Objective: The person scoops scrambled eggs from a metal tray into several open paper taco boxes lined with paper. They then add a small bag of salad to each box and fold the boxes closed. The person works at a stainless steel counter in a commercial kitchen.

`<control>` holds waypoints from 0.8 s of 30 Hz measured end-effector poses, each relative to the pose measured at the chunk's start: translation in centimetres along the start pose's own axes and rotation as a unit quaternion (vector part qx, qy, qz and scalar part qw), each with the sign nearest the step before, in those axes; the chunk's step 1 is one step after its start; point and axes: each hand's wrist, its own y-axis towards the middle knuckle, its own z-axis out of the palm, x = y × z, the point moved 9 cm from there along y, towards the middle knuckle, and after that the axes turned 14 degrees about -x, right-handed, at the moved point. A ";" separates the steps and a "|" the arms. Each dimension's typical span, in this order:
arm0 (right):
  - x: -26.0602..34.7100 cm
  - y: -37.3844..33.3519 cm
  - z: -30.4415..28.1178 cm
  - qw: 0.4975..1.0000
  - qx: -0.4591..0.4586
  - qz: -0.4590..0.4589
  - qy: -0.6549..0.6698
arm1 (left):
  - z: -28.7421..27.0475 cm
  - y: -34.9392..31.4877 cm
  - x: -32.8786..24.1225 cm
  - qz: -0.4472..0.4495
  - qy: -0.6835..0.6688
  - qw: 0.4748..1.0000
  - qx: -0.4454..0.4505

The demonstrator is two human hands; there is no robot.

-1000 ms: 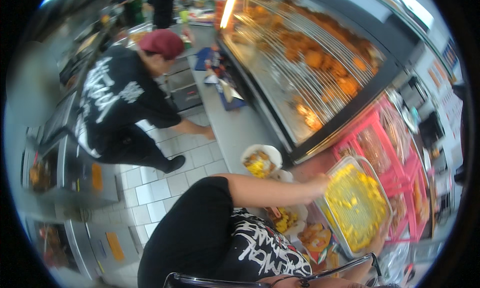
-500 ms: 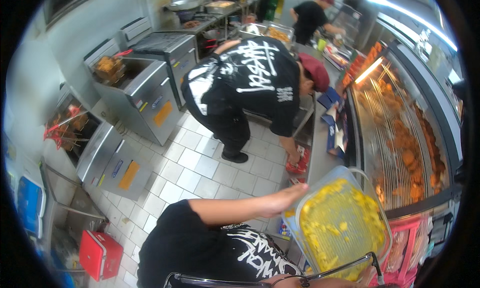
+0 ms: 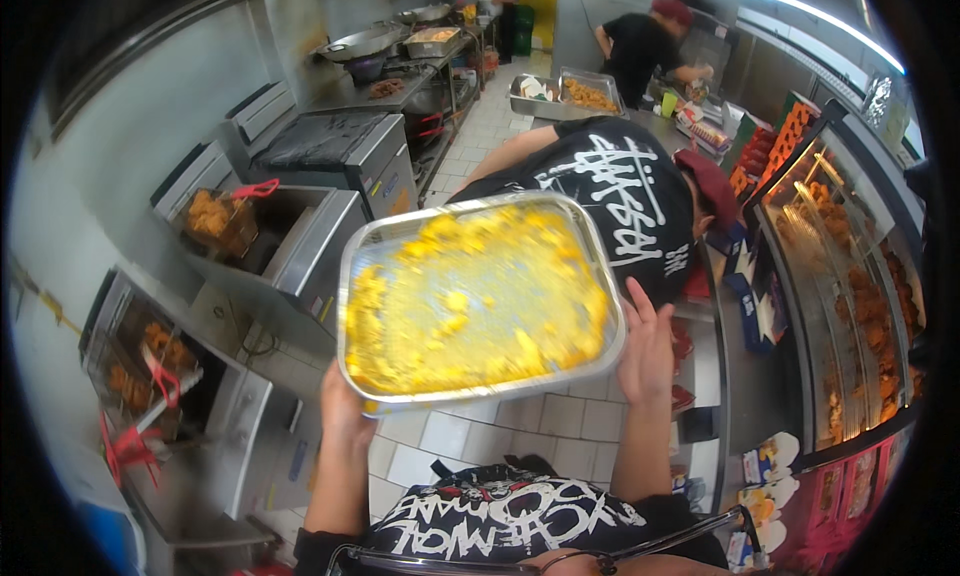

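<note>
My right hand (image 3: 648,351), fingers apart, touches the metal tray (image 3: 480,389); my left hand (image 3: 346,413) supports it, how closed I can't tell

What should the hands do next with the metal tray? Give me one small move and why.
I'd probably close the right hand around the right edge of the metal tray: that hand looks spread rather than wrapped, while the left hand supports the near-left corner, and a co-worker bends over beyond the far-right corner.

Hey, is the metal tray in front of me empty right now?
No, yellow food is spread inside the metal tray, lying thickest along its edges.
</note>
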 end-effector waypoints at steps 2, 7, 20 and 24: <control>-3.4 3.8 2.5 0.993 -0.012 -0.052 -0.103 | -1.1 5.5 -4.0 0.067 -0.012 0.997 -0.036; -9.0 12.9 9.9 0.859 0.022 -0.272 -0.433 | -0.2 17.0 -11.4 0.170 -0.070 0.980 -0.078; -23.1 37.0 20.7 0.370 0.154 -0.235 -0.886 | 20.7 48.4 -17.3 0.223 -0.111 0.967 -0.053; -23.4 38.6 18.1 0.437 0.110 -0.277 -0.849 | 30.0 57.7 -13.0 0.159 -0.172 0.972 0.001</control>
